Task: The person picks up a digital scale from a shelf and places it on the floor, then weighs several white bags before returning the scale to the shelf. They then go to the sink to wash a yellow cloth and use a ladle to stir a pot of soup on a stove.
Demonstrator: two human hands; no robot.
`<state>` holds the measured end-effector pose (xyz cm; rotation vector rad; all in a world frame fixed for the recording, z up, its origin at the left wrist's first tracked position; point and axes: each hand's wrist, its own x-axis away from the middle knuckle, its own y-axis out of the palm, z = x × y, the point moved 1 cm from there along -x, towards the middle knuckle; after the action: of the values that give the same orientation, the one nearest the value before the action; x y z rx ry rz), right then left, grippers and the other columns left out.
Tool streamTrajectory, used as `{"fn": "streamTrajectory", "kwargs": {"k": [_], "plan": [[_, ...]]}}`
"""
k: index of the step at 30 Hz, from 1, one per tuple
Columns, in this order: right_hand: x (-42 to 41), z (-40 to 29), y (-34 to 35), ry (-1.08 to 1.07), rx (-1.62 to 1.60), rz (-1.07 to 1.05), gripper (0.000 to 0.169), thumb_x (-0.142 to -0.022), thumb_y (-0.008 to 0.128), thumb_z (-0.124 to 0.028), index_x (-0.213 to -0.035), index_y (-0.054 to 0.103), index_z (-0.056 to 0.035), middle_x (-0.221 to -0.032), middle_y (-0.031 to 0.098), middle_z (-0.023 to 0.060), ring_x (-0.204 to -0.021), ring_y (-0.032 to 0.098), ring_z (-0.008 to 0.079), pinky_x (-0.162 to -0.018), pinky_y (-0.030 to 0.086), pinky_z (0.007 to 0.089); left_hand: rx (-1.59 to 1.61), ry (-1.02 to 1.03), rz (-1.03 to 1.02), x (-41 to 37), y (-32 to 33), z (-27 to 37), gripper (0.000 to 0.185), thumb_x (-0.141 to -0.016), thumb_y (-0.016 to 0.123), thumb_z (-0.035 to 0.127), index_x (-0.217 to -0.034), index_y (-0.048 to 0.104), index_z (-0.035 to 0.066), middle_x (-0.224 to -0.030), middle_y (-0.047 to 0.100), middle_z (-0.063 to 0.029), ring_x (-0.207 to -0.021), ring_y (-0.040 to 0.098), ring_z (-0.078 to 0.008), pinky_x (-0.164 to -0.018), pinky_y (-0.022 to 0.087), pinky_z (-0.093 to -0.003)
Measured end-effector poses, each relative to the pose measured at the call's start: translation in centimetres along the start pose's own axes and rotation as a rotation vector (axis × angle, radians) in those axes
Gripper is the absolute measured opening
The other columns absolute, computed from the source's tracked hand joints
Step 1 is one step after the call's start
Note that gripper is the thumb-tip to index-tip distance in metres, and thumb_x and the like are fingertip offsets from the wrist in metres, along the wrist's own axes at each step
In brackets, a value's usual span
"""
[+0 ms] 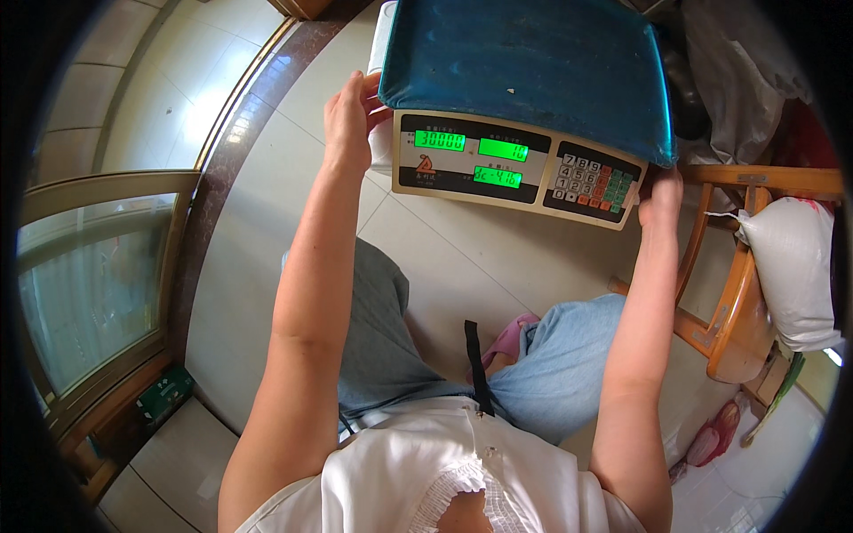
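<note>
In front of me is an electronic price-computing scale (476, 160) with a keypad and lit green displays. Blue film covers its wide weighing tray (520, 66), and the film looks scuffed. At the scale's left side, my left hand (348, 123) has its fingers around the edge beneath the tray corner. The right side is held by my right hand (660, 193), whose fingers are mostly hidden behind the casing and tray. A white object (381, 150) shows behind and below the scale's left end; I cannot tell what it is.
To the right, a wooden chair or stool (733, 306) bears a full white woven sack (790, 266). Grey plastic bags (740, 86) lie behind it. A red net bag (716, 433) and a green onion (776, 400) are at lower right. A glass-paned door (100, 293) stands left.
</note>
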<state>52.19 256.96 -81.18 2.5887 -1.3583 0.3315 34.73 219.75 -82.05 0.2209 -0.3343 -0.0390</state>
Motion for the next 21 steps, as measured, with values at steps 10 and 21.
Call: {"fn": "streamTrajectory", "kwargs": {"k": [10,21], "plan": [[-0.2,0.3,-0.3,-0.006,0.014,-0.033,0.026,-0.096,0.048,-0.027,-0.101,0.060,-0.0039,-0.094,0.063,0.0040,-0.082,0.060,0.0149,-0.071,0.047,0.0292,-0.012,-0.022,0.031,0.0,0.3,-0.1,0.046,-0.097,0.039,0.033,-0.108,0.062,-0.005,-0.093,0.066,-0.0105,-0.083,0.062,-0.0174,-0.077,0.050,-0.0309],[0.9,-0.3,0.5,-0.013,0.026,-0.036,0.023,-0.096,0.046,-0.022,-0.103,0.058,-0.0036,-0.095,0.063,0.0054,-0.083,0.060,0.0168,-0.073,0.048,0.0311,0.029,-0.037,0.011,0.5,0.6,0.3,0.031,-0.097,0.046,0.030,-0.098,0.058,0.002,-0.084,0.064,-0.0074,-0.073,0.063,-0.0166,-0.073,0.053,-0.0304]]}}
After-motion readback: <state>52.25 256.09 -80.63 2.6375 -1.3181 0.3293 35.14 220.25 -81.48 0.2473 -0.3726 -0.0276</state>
